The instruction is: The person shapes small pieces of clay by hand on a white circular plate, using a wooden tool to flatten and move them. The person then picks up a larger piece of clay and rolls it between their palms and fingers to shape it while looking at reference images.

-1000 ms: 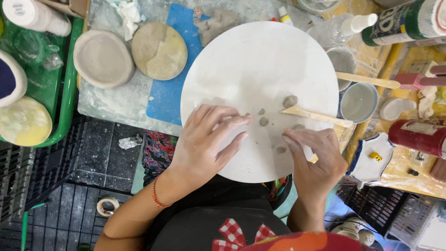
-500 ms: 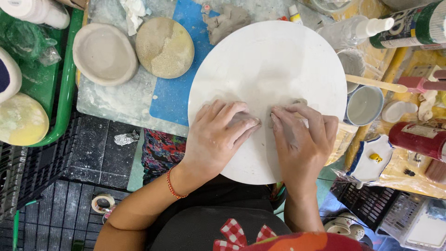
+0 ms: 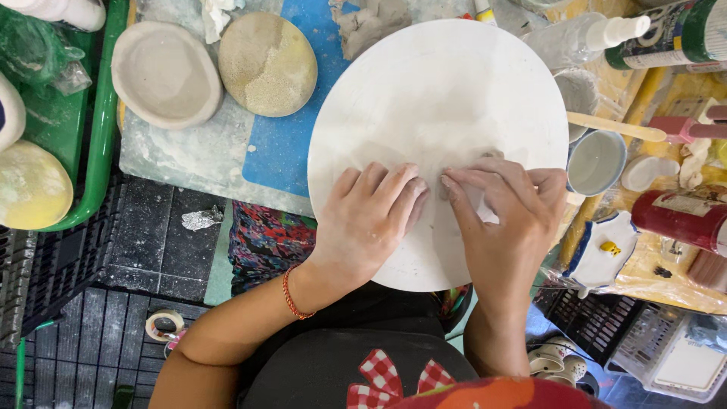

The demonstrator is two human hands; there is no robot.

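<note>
Both hands have drawn together: left hand and right hand lie flat, fingers extended and gripping nothing, fingertips nearly touching on the large round white clay disc on the desk.

Bright, even light; soft shadows; edges maybe slightly blurred.

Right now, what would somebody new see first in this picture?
First, the big round white board in the middle, with the left hand and right hand pressing side by side on its near part. At upper left sit a shallow grey clay dish and a sandy tan disc.
</note>
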